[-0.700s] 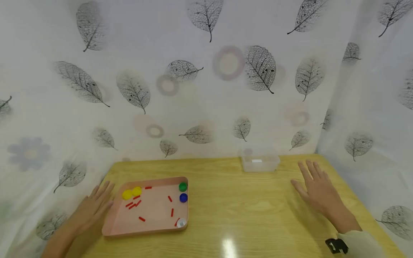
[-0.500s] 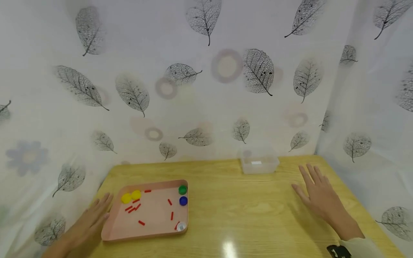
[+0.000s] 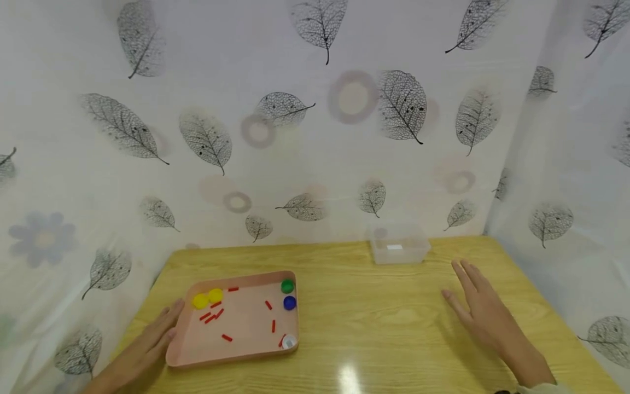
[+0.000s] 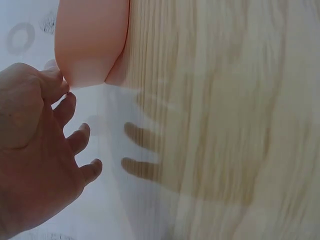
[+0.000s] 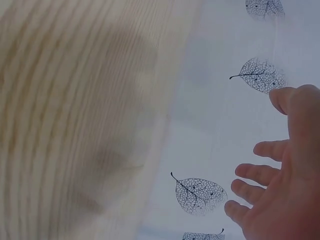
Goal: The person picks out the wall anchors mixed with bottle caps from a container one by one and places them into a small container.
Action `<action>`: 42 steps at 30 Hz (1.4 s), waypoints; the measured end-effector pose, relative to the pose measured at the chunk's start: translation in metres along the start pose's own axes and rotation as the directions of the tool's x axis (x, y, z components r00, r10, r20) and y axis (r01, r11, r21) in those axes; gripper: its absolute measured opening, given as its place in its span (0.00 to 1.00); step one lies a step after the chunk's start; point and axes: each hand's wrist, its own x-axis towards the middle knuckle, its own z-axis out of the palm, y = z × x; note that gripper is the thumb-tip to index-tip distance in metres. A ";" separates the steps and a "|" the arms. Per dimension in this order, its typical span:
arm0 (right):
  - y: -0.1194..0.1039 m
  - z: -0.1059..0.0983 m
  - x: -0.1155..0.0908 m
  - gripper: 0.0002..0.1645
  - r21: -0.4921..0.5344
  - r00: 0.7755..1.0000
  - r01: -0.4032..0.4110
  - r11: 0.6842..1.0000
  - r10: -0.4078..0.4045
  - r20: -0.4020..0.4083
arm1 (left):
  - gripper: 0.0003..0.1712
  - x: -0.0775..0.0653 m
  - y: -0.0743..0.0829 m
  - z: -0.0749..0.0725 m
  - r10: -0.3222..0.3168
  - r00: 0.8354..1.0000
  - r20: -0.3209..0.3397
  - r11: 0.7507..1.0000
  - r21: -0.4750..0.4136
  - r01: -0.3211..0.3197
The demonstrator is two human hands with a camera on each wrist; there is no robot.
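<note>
A shallow pink tray [image 3: 246, 320] stands on the left of the table. In it lie two yellow round pieces [image 3: 200, 301], a green cap [image 3: 287, 286], a blue cap [image 3: 290, 303], a white cap [image 3: 289, 342] and several short red sticks [image 3: 227, 337]. My left hand [image 3: 144, 348] is at the tray's left side, fingertips right at the wall. The left wrist view shows thumb and forefinger at the corner of the tray [image 4: 92, 40], the other fingers loose. Over the right of the table is my right hand [image 3: 484, 317], fingers spread and holding nothing.
Toward the back right, a clear plastic box [image 3: 400, 253] stands near the table's far edge. Pale sheeting [image 3: 315, 164] printed with leaves rises behind the wooden table [image 3: 374, 312] and along both its sides.
My left hand has come against the tray's left side, and the tray has shifted slightly right along the table. The right hand has stayed nearly in place, its fingers a little closer together.
</note>
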 end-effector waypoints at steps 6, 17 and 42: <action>-0.015 0.002 -0.006 0.43 0.084 0.999 -0.050 0.995 0.050 -0.001 | 0.33 0.011 0.020 0.013 0.028 1.000 0.000 1.000 0.014 -0.028; -0.026 0.012 -0.002 0.39 0.183 0.996 0.011 0.983 0.005 -0.090 | 0.33 0.033 0.055 0.047 0.081 0.997 -0.015 0.996 0.045 -0.080; -0.036 0.021 0.016 0.39 0.227 0.992 0.078 0.971 -0.053 -0.112 | 0.35 0.082 0.120 0.108 0.130 0.987 0.090 0.971 0.188 -0.145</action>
